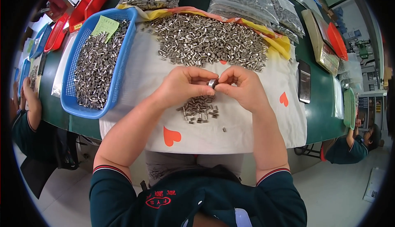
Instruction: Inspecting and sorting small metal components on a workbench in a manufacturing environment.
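A worker's left hand (185, 85) and right hand (242, 87) meet over a white cloth with red hearts (247, 132), fingertips of both pinched together on a small metal sleeve (212, 83) held just above the cloth's middle. Directly below the hands, on the cloth, lies a small cluster of short silvery metal tubes (199, 109), with one stray tube (224, 129) a little apart toward the near edge. Beyond the hands, at the cloth's far side, a broad heap of the same metal tubes (210, 39) spreads across the fabric, bordered by a yellow and pink cloth edge (271, 35). To the left of the cloth stands a blue plastic basket (123, 58) filled with more tubes and carrying a green paper slip (105, 25). Clear plastic bags of metal parts (242, 0) lie past the heap. To the right of the cloth, on the green table (325, 103), rests a dark phone (304, 80). Red trays (88, 0) sit beyond the basket, and other people in dark green shirts sit at both sides.
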The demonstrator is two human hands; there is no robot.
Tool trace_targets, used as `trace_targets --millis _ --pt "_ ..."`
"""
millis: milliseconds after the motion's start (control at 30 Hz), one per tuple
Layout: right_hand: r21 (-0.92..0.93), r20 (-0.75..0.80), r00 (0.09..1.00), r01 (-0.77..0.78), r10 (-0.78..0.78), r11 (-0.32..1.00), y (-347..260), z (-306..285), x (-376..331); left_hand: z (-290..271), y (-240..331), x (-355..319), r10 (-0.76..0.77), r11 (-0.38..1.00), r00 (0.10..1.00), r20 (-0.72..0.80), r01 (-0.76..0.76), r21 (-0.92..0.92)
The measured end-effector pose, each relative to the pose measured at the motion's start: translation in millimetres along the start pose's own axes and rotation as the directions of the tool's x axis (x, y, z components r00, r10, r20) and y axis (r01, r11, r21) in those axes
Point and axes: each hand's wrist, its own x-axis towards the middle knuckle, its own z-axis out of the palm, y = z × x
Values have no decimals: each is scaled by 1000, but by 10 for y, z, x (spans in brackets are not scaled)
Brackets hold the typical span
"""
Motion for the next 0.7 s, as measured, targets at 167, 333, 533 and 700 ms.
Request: trace_targets --millis 167,333,533,700 --pt "29 124 953 -281 276 959 -24 -66 12 -5 0 -30 -85 993 995 44 81 90" --pt "-154 -270 949 -209 162 966 189 -271 73 35 65 -54 -102 945 988 115 60 321" --pt "-668 -236 970 -120 -56 735 299 -136 129 -12 -14 -43 -96 981 989 112 75 180" --pt "-686 -242 967 -112 -80 719 311 -135 133 12 -11 12 -75 997 996 44 74 36"
